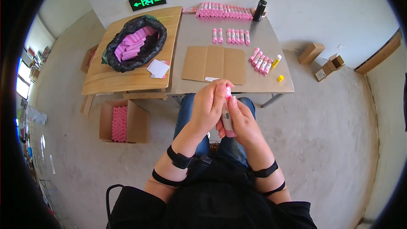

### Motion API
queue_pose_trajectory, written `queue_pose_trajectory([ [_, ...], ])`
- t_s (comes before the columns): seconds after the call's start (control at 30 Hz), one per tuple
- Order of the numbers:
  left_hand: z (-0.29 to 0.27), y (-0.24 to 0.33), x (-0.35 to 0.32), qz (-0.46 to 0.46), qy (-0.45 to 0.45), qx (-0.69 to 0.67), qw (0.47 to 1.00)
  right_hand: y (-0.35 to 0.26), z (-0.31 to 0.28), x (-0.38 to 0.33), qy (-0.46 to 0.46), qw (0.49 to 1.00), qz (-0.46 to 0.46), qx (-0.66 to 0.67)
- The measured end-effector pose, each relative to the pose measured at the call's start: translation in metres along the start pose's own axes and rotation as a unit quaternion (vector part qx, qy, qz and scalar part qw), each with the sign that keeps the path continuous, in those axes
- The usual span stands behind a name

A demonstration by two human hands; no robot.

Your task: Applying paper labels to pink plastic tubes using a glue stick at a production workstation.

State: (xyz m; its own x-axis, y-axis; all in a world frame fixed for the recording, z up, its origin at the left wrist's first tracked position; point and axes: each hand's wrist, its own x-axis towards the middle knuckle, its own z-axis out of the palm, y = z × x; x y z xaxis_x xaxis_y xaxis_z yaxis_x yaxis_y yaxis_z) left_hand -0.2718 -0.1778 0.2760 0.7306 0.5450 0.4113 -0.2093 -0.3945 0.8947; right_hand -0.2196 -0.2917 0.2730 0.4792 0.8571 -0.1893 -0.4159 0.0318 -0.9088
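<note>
Above my lap, just off the table's front edge, I hold a pink roll (227,121) wrapped in a printed paper label. My left hand (208,107) closes round its upper end, thumb along it. My right hand (243,123) grips its lower part from the right, with fingers behind it. The pink end sticks out below. Beyond my hands lies a flat, creased brown cardboard sheet (215,61) with a small white slip (211,79) on its near edge. To its right rest several labelled pink rolls (261,62), a yellow glue stick (277,61) and its loose yellow cap (280,78).
More labelled rolls stand in a row (238,36) and a stack (224,10) at the back, beside a black bottle (260,10). On the wooden table, a black bag (109,55) holds pink rolls next to white papers (158,68). A carton (137,121) of pink rolls sits on the floor.
</note>
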Motion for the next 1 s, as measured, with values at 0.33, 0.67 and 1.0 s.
queue_pose_trajectory([
  [0.33,-0.005,-0.012,-0.004,-0.018,0.004,-0.020,1.000,0.014,0.014,0.004,0.040,0.999,-0.023,-0.020],
  [0.67,-0.008,-0.003,0.001,0.027,0.002,0.031,0.999,0.008,0.009,0.008,0.001,0.997,0.018,0.071],
  [1.0,-0.007,-0.004,-0.006,-0.008,0.001,-0.020,1.000,0.018,0.017,0.004,0.018,0.999,-0.032,0.038],
])
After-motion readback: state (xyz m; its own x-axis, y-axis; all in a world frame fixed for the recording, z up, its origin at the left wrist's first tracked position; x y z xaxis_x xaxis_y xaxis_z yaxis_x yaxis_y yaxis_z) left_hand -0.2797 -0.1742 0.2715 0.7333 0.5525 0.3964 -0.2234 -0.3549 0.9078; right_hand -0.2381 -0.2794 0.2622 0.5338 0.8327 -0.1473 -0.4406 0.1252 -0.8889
